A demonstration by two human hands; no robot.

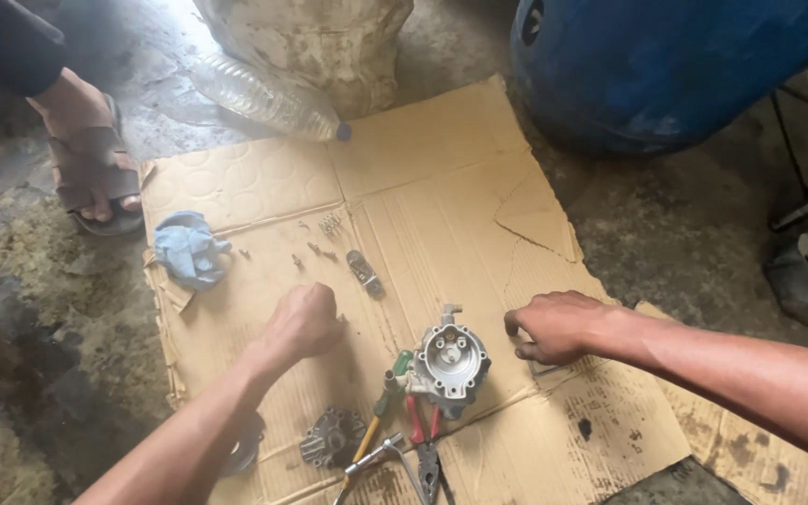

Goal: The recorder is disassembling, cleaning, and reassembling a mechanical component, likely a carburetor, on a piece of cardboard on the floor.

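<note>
My left hand (305,321) is curled into a loose fist over the flattened cardboard (423,168), near several small screws (315,249); whether it holds anything is hidden. My right hand (554,325) rests knuckles-down on the cardboard, fingers curled, just right of a round silver metal housing (450,360) with a nozzle on top. Under the housing lie red-handled pliers (420,440) and a green-handled screwdriver (391,391). A dark round metal cover (332,438) lies by my left forearm.
A blue rag (189,248) lies at the cardboard's left edge. A small metal clip (364,272) and a spring (330,223) lie mid-sheet. A clear plastic bottle (268,98) leans by a dirty white container (320,42). A blue drum (666,65) stands at the back right. Another person's sandalled foot (93,168) is at the left.
</note>
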